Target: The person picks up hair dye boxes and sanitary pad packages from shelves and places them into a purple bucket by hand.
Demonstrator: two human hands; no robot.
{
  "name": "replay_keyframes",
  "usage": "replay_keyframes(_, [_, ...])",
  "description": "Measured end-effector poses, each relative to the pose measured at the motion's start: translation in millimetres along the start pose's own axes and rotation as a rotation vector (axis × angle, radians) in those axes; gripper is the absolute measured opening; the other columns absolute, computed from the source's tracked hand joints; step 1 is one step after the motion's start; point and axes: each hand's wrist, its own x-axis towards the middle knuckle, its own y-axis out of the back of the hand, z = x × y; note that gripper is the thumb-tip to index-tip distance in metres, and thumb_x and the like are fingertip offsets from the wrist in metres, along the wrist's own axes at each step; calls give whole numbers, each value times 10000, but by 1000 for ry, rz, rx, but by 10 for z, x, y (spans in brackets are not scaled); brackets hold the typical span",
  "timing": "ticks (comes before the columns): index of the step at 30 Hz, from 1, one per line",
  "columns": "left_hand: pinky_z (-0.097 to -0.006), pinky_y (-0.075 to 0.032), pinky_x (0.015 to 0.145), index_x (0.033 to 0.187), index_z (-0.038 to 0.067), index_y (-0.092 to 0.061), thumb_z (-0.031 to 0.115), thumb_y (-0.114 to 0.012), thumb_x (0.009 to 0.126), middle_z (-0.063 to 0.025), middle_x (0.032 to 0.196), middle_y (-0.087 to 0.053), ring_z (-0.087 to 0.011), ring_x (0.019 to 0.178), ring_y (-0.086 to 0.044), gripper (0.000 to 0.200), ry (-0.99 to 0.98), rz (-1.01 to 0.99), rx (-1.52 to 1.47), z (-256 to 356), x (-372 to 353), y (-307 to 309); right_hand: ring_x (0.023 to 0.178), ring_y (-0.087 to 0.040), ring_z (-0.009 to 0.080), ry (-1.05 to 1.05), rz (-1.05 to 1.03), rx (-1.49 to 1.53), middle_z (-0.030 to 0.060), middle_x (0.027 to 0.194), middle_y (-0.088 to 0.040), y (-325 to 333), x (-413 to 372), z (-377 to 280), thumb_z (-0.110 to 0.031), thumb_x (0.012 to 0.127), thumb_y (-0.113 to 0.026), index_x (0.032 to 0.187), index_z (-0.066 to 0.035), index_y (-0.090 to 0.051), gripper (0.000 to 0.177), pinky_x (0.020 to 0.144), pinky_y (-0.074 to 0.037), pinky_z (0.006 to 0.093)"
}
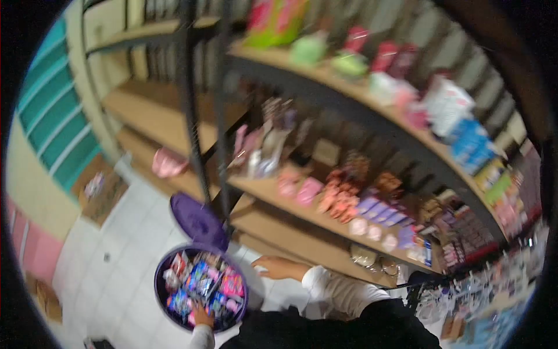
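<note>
The left hand point(202, 316) dips into the near side of a purple bin point(157, 285), its fingers down among the small colourful packets point(200, 282); blur hides how far they are bent and whether they have hold of anything. The packets lie under and just beyond that grip, heaped close together, so working well here means pinching one by its edge and lifting straight up, rather than dragging it sideways through its neighbours. The right hand point(276, 266) hangs outside the bin, to the right of the left hand, fingers loosely extended with nothing visible in them; it seems well placed to steady the rim if the bin shifts. The purple lid point(197, 218) sits past the bin's far side, and the stocked shelf point(279, 230) stands beyond the right hand, so the forearm there needs care.
</note>
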Motion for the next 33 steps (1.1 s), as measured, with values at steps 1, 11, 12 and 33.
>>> replay_keyframes(1, [-430,-281,1067,1383,-14,-284,286,-656,769,-310,1457,-77,-452,1312,-241,777,-160,-11,26,-6,48,-22,1102,-521,342,8,76,12,186,1206,-529,325,-203,-138,-219,870,-566,1215,-60,-514,383,954,-411,397])
replay_keyframes(11, [-494,-233,1067,1420,60,-245,415,-601,803,-277,1447,-201,-472,1310,-214,796,-425,23,77,1061,441,-219,1050,-549,345,85,652,-345,186,1127,-575,2580,-2800,-1501,-199,854,-564,1188,-36,-536,373,912,-438,407])
replay_keyframes(12, [-494,-229,1068,1423,64,-238,421,-608,794,-277,1447,-201,-473,1311,-211,813,-463,57,43,1159,466,-271,1051,-554,333,56,700,-402,178,1128,-579,2695,-3087,-1623,-200,857,-571,1186,-38,-538,368,909,-442,403])
replay_keyframes(33, [-482,-280,1043,1397,67,-265,407,-631,799,-294,1441,-110,-484,1277,-239,780,-790,431,-181,3436,-302,-406,1138,-483,382,-743,2045,-1582,107,1224,-555,5745,-7914,-2444,-281,835,-543,1190,-180,-566,369,973,-357,512])
